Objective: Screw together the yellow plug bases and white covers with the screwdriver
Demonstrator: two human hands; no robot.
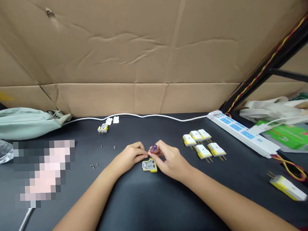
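Before a cardboard wall, the right hand pinches a purple handle; on the worktop, just nearside of its fingers, lies the open plug, long axis sideways, that hand nearest; the left hand's grip I cannot tell.
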